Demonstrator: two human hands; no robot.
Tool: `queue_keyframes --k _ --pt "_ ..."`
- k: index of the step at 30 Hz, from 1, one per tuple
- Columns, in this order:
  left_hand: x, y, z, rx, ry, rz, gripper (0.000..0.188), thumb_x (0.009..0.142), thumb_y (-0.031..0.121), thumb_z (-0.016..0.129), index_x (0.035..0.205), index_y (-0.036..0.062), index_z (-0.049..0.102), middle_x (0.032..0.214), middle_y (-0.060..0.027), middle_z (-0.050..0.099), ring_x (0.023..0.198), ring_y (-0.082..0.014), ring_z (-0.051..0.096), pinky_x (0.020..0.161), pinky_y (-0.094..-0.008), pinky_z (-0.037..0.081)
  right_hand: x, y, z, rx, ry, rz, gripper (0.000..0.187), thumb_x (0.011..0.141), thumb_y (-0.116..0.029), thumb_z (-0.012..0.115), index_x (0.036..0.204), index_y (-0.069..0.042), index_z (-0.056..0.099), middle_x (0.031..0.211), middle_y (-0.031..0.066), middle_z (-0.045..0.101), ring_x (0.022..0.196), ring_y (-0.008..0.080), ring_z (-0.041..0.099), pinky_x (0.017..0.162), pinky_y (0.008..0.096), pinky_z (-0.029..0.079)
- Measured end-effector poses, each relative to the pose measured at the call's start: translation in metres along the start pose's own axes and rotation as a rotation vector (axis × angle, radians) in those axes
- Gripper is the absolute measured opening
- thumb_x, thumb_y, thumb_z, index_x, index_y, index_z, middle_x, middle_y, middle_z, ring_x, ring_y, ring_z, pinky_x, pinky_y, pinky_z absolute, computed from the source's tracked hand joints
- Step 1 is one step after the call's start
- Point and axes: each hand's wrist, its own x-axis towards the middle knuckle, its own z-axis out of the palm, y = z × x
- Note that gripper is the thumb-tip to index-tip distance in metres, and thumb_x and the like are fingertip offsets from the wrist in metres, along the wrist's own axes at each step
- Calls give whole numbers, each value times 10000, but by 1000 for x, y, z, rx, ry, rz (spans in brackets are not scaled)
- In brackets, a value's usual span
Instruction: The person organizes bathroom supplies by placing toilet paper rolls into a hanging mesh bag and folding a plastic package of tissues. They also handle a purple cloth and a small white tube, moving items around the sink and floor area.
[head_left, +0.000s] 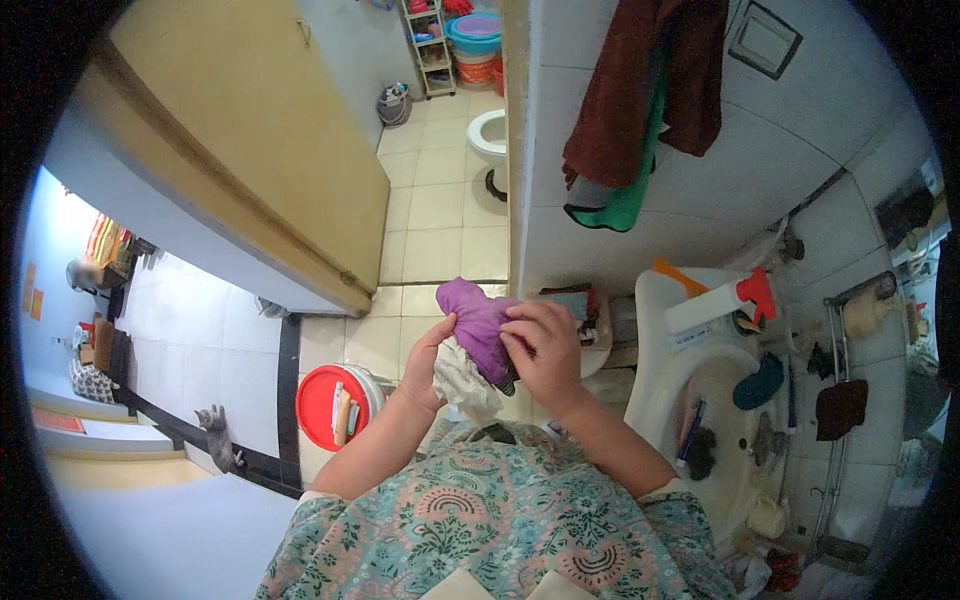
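Note:
A bunched purple cloth (472, 318) is held up in front of my body between both hands. Below it hangs a crumpled, textured white cloth (464, 382), and a dark striped edge shows at the purple cloth's lower right. My left hand (428, 360) is closed on the bundle from the left, its thumb against the purple cloth. From the right, my right hand (544, 345) pinches the purple cloth with bent fingers. How the two cloths join is hidden in the folds.
A red-lidded bucket (325, 407) stands at the left. On the right is a white sink (655, 380) with a spray bottle (715, 305) on its rim. Brown towels (640, 90) hang on the wall. Ahead is a toilet (488, 135); a grey cat (216, 430) lies far left.

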Motion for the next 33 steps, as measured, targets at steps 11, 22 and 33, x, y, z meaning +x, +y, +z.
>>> queue_keyframes --k 11,22,33 --pt "-16 17 -2 73 69 148 494 936 308 420 1294 -30 370 1279 -202 470 1164 -335 482 1004 -473 369 -24 45 -8 888 -257 1024 496 902 -122 520 1348 -70 309 1230 98 463 1048 213 535 954 356 435" --pt "-18 17 6 89 37 112 444 924 289 448 1256 -5 422 1211 -157 532 1085 -288 541 953 -442 418 -38 28 36 1465 -249 1019 462 955 -363 430 1277 -31 411 1217 57 501 1081 170 498 950 337 383" --pt "-25 42 -87 1319 517 164 427 830 248 638 1186 42 523 973 -55 623 833 -120 564 721 -275 471 -4 49 42 372 -411 911 496 843 -438 569 940 44 633 800 119 654 687 194 621 626 321 475"
